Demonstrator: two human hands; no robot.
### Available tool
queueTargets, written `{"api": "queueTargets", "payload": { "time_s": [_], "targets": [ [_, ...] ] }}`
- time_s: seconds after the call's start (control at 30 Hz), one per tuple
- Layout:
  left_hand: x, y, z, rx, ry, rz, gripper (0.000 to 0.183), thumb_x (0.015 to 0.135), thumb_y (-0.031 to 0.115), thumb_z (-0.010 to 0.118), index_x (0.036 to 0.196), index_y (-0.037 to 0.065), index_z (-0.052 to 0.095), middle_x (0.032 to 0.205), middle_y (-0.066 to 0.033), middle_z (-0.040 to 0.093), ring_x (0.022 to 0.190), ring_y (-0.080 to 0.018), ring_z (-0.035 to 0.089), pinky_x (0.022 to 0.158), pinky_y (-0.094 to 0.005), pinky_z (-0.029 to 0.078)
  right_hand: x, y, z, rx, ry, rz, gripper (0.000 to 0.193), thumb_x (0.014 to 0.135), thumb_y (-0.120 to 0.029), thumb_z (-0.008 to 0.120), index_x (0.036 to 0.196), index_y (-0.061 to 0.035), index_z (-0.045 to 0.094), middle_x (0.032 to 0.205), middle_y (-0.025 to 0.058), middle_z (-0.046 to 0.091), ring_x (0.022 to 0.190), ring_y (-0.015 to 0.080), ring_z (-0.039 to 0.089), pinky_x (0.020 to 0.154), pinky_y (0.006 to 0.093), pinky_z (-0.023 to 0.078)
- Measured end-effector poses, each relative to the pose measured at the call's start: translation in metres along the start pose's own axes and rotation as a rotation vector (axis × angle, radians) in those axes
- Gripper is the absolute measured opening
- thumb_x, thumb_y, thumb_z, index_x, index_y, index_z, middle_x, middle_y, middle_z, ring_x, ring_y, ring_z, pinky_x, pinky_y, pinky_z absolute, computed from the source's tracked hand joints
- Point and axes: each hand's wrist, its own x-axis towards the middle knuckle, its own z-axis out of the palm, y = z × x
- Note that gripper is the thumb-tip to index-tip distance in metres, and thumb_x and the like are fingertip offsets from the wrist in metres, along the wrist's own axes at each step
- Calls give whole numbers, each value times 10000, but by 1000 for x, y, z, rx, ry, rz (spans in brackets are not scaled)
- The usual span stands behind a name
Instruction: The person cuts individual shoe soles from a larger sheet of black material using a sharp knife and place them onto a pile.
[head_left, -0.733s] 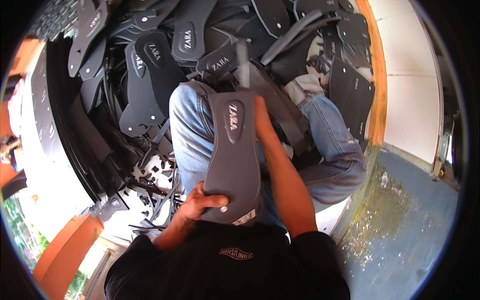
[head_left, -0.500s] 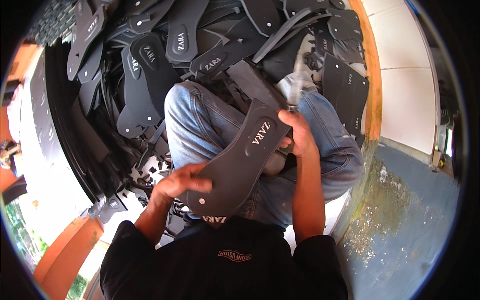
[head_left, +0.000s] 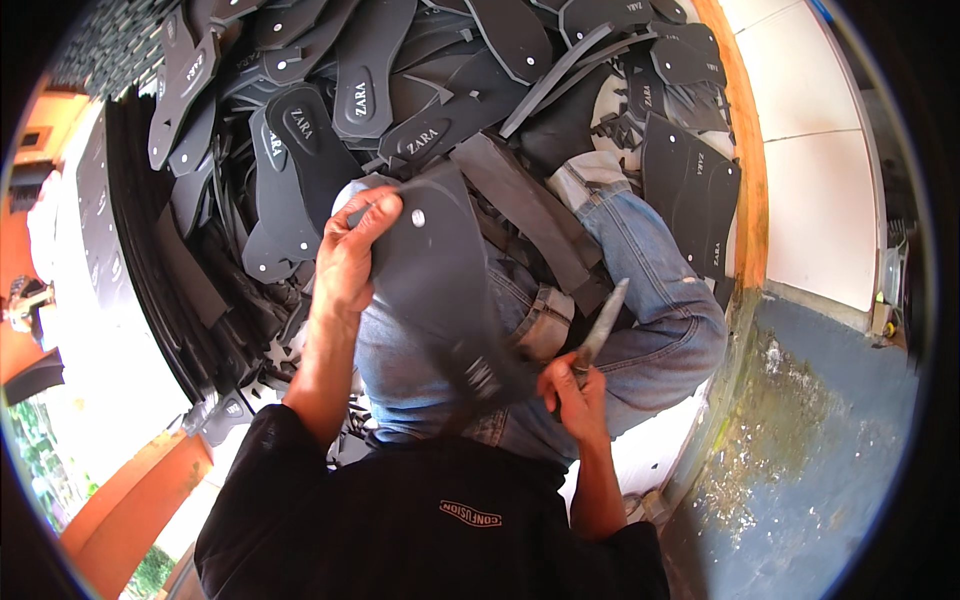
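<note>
- Stretching toward 5 o'clock from the left hand (head_left: 350,248), the dark sole (head_left: 438,270) is held over the jeans (head_left: 395,365).
- Its upper end is pinched there, thumb on top.
- At the sole's 4 o'clock, a knife (head_left: 606,322) is clasped in the right hand (head_left: 578,398), blade toward 1.

On the right, white tiles (head_left: 800,100) with dark joints border an orange edge (head_left: 750,150); below them lies a blue-grey floor (head_left: 850,480) with a yellow-green stain (head_left: 770,400) and scattered white specks (head_left: 735,515). Strong light bleaches the left side, where green foliage (head_left: 40,470) shows beside an orange beam (head_left: 135,500).
</note>
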Motion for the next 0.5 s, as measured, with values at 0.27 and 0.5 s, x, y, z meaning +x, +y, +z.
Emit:
{"api": "queueTargets", "payload": {
  "time_s": [0.27, 0.5],
  "targets": [
    [-35, -10, 16, 278, -240, -393, 352, 737, 311, 752, 870, 5, 639, 715, -43, 635, 582, -92, 590, 527, -201, 464, -3, -12, 16, -757, 175, -264, 415, 848, -275, 647, 610, 5, 454, 458, 118, 405, 405, 199, 349, 414, 333, 329],
    [-35, -13, 11, 296, -243, -405, 383, 728, 331, 761, 854, -9, 636, 690, -45, 626, 561, -90, 582, 513, -205, 460, -12, 4, 20, -770, 187, -233, 403, 841, -257, 650, 597, -8, 447, 458, 142, 404, 390, 238, 360, 405, 353, 326]
  ]
}}
